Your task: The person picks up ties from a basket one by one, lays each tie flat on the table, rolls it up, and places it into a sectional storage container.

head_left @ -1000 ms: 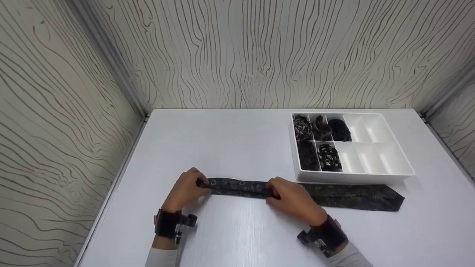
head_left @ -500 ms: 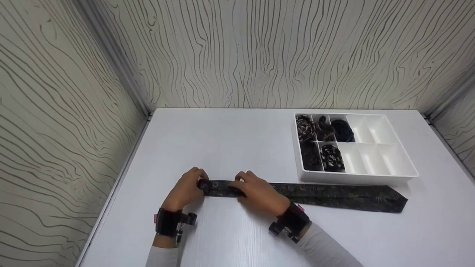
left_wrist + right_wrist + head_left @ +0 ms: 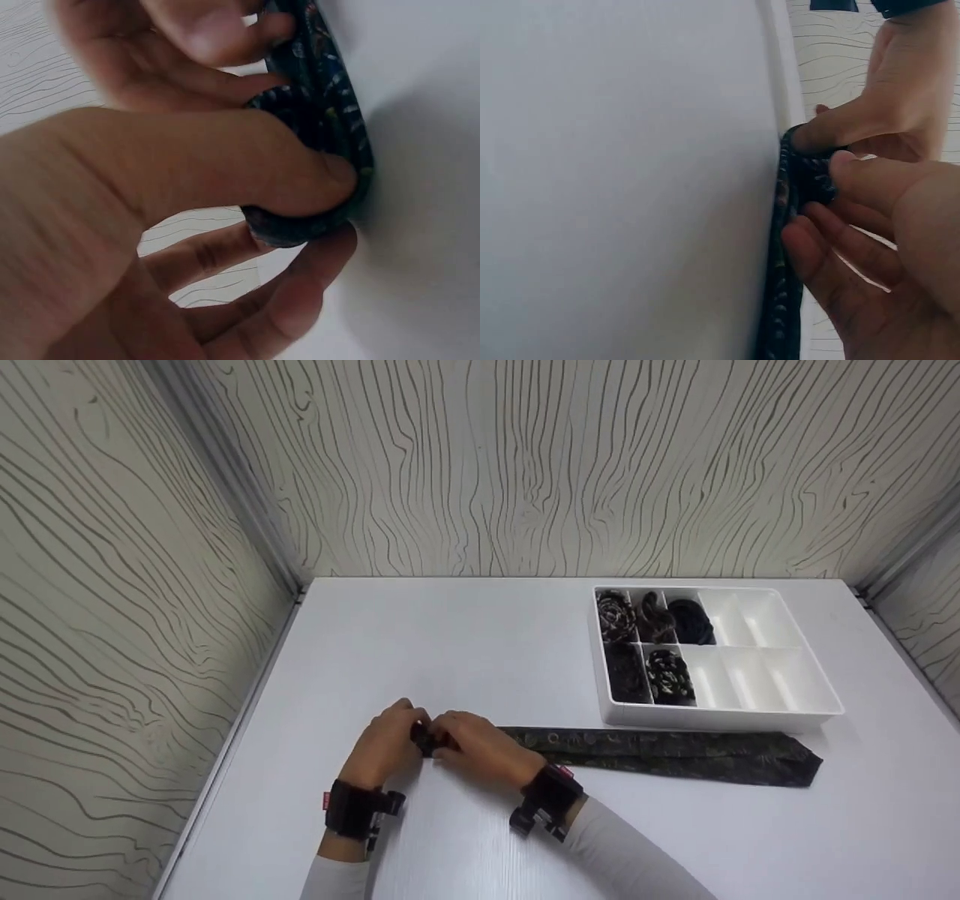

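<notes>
A dark patterned necktie (image 3: pixel 667 754) lies flat across the table, its wide pointed end toward the right. Its left end is rolled into a small coil (image 3: pixel 292 225). My left hand (image 3: pixel 381 746) pinches this coil between thumb and fingers, the thumb pressed on its side in the left wrist view. Right beside it, my right hand (image 3: pixel 480 746) has its thumb and fingers at the coil's right side, pinching it where the roll meets the flat strip, as the right wrist view shows. The fingers partly hide the coil in the head view.
A white divided box (image 3: pixel 720 718) stands at the back right, just behind the tie. Several rolled dark ties, among them a black-and-white one (image 3: pixel 670 676), sit in its left compartments. A patterned wall (image 3: pixel 480 472) rises behind the white table (image 3: pixel 420 645).
My right hand has slid left along the tie until it is beside my left hand. The left hand stays nearly in place with the coil; the tie's pointed end has barely moved.
</notes>
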### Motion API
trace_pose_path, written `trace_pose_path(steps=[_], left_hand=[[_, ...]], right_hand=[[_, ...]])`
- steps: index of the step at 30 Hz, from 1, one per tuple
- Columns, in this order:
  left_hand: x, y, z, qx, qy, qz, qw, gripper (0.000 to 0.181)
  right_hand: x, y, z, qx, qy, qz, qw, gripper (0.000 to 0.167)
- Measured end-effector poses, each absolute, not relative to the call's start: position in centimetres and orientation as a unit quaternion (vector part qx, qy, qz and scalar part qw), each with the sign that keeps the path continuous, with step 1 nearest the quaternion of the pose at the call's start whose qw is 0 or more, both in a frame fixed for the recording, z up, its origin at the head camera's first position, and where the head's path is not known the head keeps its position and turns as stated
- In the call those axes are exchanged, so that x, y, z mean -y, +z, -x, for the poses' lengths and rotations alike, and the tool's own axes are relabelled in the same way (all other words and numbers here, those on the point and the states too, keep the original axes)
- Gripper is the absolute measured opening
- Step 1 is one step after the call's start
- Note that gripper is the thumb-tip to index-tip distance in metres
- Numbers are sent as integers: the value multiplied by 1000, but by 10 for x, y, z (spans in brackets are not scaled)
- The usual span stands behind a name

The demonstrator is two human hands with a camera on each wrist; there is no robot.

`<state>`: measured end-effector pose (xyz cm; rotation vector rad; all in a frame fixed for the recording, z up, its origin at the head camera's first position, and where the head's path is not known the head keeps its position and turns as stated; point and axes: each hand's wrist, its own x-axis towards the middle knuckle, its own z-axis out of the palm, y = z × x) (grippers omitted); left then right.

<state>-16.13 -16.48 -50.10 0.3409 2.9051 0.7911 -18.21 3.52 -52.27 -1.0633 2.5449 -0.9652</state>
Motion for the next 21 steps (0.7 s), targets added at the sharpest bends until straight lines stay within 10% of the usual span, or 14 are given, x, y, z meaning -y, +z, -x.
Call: trace_pose_path(steps=[7, 21], left_hand=[[168, -496, 163, -924, 351, -124, 90, 48], [157, -502, 169, -910, 361, -186, 81, 31]], right_hand=[[-37, -527, 183, -877, -314, 352, 96, 29], [-47, -531, 181, -914, -271, 303, -3, 40]])
